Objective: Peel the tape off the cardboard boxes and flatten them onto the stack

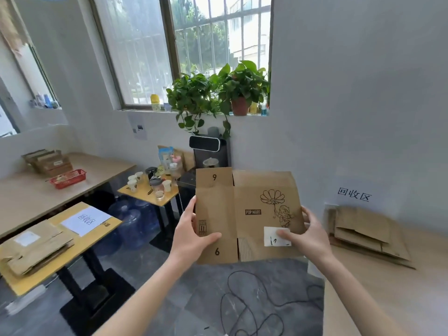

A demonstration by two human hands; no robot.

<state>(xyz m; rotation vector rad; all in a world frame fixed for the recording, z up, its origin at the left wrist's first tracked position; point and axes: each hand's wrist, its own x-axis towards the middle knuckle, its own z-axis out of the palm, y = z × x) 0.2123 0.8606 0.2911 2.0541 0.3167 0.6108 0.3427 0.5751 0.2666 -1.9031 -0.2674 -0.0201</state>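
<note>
I hold a flattened brown cardboard box [252, 204] upright in the air in front of me; it carries a flower drawing, a "POP MART" print and a white label. My left hand [191, 234] grips its left edge, thumb across the front. My right hand [308, 236] grips the lower right edge, thumb lying on the white label. A stack of flattened cardboard [363, 231] lies on the wooden table [388, 299] at the right, against the wall under a paper sign.
A yellow table [80, 241] at left bears a second cardboard pile [36, 248] and a paper sign. A small table [155, 195] with cups stands behind, water jugs [131, 219] beneath. A black cable [254, 301] loops on the floor. Plants sit on the windowsill.
</note>
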